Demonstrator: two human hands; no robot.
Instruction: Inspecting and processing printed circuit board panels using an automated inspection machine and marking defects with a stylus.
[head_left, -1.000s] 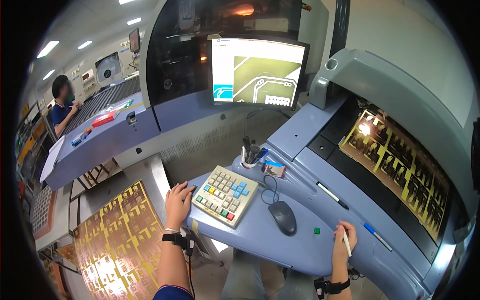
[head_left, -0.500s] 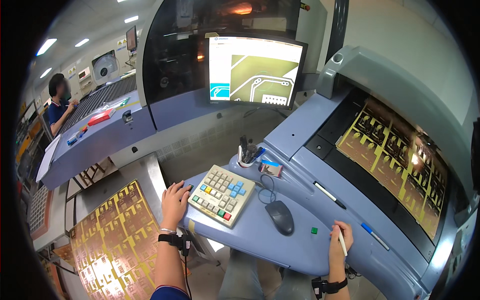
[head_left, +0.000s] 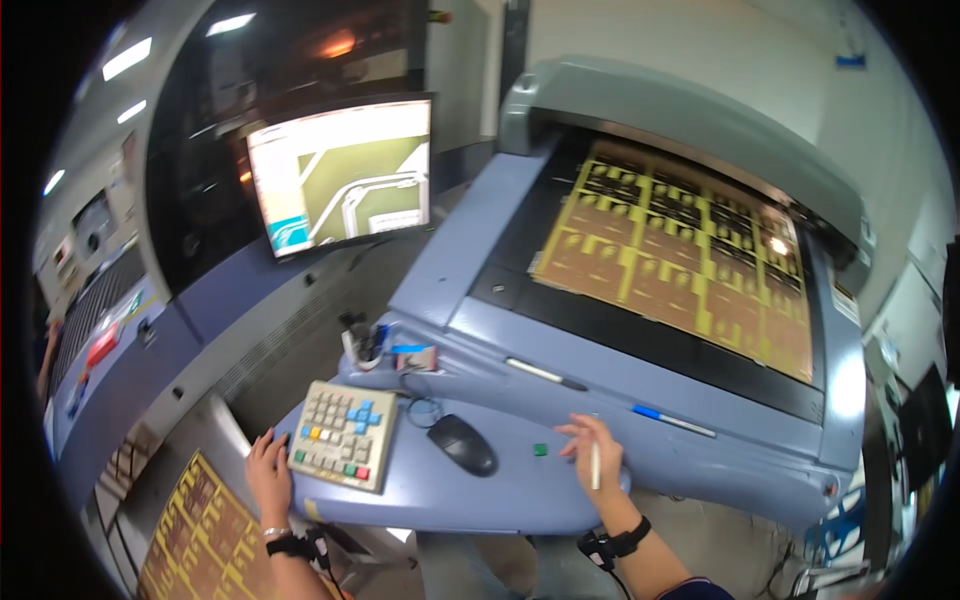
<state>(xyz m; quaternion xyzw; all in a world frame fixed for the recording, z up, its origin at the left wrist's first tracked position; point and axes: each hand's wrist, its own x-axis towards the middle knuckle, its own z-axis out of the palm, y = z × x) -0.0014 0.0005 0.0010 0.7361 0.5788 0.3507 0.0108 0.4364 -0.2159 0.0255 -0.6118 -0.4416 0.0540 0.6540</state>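
My left hand (head_left: 268, 478) lies with fingers stretched out on the edge of the blue console (head_left: 420, 505), just left of the beige keypad (head_left: 345, 436). A small dark piece at its fingertips is too small to name. In my right hand (head_left: 598, 460), raised over the console's right end, is a slim white pen (head_left: 596, 467); some fingers are spread. A small green square (head_left: 541, 450) lies left of that hand, and a black mouse (head_left: 463, 446) sits between it and the keypad. Beyond, a copper-coloured circuit panel (head_left: 680, 260) rests on the machine's black bed (head_left: 500, 283).
A monitor (head_left: 345, 180) with an enlarged trace picture stands at the back left. A pen cup (head_left: 362, 350), a white marker (head_left: 545, 374) and a blue marker (head_left: 674, 420) lie along the console. Another copper panel (head_left: 205, 530) is at lower left. A grey hood (head_left: 680, 120) arches over the bed.
The view has swung to the right, so the machine bed sits nearer the middle. My right hand has lifted and its fingers have spread somewhat, still with the pen. My left hand stays beside the keypad.
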